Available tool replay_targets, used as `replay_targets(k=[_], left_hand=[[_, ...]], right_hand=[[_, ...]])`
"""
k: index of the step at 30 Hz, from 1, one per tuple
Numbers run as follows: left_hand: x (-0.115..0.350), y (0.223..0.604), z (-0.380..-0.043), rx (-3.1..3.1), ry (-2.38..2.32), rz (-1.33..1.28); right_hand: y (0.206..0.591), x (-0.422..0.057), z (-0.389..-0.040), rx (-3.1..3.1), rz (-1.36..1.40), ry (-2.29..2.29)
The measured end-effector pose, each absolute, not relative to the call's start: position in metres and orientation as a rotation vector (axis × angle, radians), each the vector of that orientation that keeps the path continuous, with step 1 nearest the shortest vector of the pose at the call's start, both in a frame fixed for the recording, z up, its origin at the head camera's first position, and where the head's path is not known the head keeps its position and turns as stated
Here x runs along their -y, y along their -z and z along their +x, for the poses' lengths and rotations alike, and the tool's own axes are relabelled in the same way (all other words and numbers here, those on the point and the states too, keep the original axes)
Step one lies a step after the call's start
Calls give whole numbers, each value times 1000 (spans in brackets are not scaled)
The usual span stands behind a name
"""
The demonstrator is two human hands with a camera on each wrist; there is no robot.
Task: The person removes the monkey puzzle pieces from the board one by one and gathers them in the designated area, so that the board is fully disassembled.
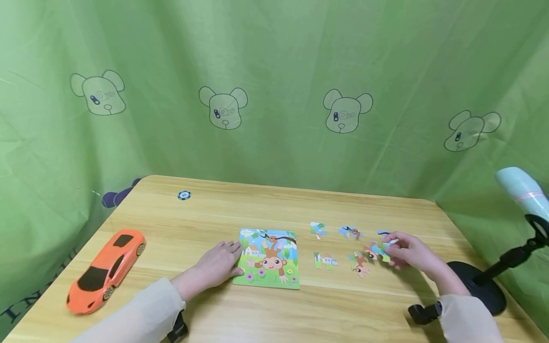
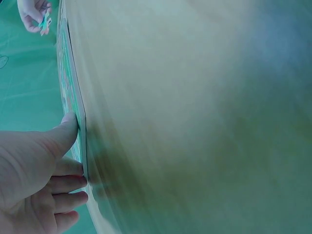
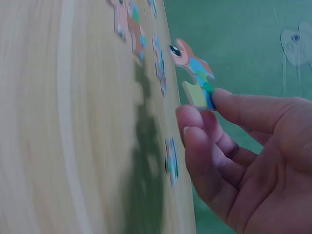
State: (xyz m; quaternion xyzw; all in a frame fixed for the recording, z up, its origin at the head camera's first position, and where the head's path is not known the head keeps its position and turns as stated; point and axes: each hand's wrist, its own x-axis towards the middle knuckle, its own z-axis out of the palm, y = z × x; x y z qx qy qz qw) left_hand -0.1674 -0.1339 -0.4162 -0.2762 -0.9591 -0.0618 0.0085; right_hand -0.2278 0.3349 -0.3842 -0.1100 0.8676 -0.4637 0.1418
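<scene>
A square monkey jigsaw board [image 1: 268,274], its picture showing whole, lies flat in the middle of the table. My left hand [image 1: 216,264] rests at its left edge, with thumb and fingertips touching the board's side and the fingers fairly straight. To the right, my right hand [image 1: 407,251] pinches a jigsaw piece [image 3: 195,73] between thumb and fingers, raised off the table. That piece shows part of a monkey's face with an eye, plus blue and green. Several loose pieces lie between board and right hand, including a monkey-body piece [image 1: 360,265] and a house piece [image 1: 326,260].
An orange toy car [image 1: 105,271] stands at the left of the table. A blue-and-white round chip [image 1: 184,195] lies near the back edge. On the right is a black stand base [image 1: 476,288] with a light-blue device [image 1: 521,188] above it. A green curtain hangs behind.
</scene>
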Motion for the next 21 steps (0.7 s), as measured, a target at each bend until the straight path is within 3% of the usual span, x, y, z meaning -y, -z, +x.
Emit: replay_targets(k=[21], left_hand=[[133,416,-168,3004,188,-858]], right_hand=[[398,-373,-226,-2588,-69,1064]])
